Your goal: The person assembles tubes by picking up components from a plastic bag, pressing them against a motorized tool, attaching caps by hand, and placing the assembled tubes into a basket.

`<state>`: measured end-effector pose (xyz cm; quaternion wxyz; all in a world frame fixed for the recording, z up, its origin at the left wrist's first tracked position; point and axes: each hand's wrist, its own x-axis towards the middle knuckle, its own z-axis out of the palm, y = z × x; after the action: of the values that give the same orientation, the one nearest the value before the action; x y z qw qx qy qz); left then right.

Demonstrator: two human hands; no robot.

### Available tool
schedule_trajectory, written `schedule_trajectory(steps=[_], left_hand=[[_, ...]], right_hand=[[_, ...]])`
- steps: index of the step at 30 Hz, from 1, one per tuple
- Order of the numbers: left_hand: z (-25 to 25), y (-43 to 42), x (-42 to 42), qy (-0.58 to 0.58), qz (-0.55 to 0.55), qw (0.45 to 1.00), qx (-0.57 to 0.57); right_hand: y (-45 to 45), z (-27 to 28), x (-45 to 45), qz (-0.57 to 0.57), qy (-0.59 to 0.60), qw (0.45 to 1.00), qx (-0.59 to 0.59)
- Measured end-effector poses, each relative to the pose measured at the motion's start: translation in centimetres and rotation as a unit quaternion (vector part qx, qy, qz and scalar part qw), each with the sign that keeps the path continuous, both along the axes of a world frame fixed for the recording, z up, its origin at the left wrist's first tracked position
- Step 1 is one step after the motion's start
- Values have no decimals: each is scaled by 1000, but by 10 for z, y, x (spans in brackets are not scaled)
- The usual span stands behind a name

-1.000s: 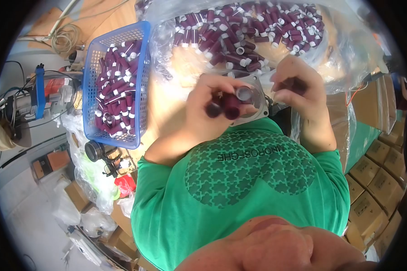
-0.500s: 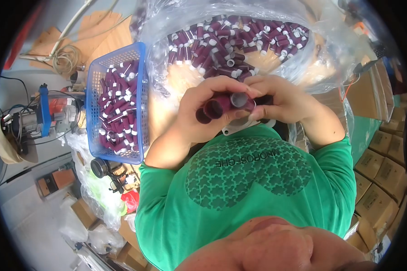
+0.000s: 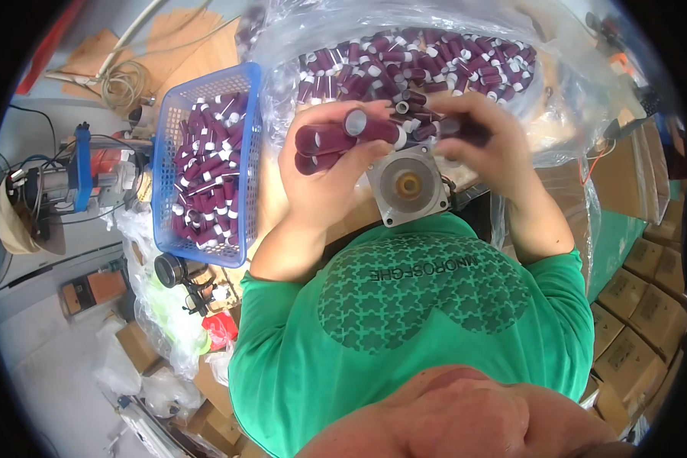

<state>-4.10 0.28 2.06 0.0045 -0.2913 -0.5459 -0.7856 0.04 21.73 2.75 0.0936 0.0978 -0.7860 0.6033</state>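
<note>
My left hand [image 3: 320, 189] is wrapped around several maroon tubes [image 3: 324, 140], their open ends showing and one with a whitish inside. To its right, my right hand [image 3: 498, 145] has its fingers curled round a dark tube [image 3: 452, 127], blurred and partly hidden by the fingers. Between and just below the hands is a square metal part [image 3: 389, 185] with a round disc and a brass-coloured centre. Beyond the hands, many maroon tubes with white ends [image 3: 393, 69] lie in a heap on clear plastic.
A blue basket [image 3: 253, 153] of similar tubes stands at the left. Clear plastic sheeting [image 3: 565, 114] surrounds the heap. Farther left are a machine with cables [image 3: 103, 174] and a coiled cable [image 3: 122, 85]. Stacked cardboard boxes [image 3: 626, 355] fill the lower right.
Both hands have moved apart from their meeting over the metal part, my left hand leftward with its tubes and my right hand rightward. The metal part's disc is now uncovered.
</note>
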Motion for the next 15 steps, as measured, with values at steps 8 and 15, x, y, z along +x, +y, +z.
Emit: schedule_trajectory(steps=[8,15], left_hand=[[-18,-10,24,40,-60,975,-212],[-5,-15,21,102,-45,968,-226]], right_hand=[[34,-18,10,-60,-27,981,-181],[35,-27,16,-38,-5,975,-220]])
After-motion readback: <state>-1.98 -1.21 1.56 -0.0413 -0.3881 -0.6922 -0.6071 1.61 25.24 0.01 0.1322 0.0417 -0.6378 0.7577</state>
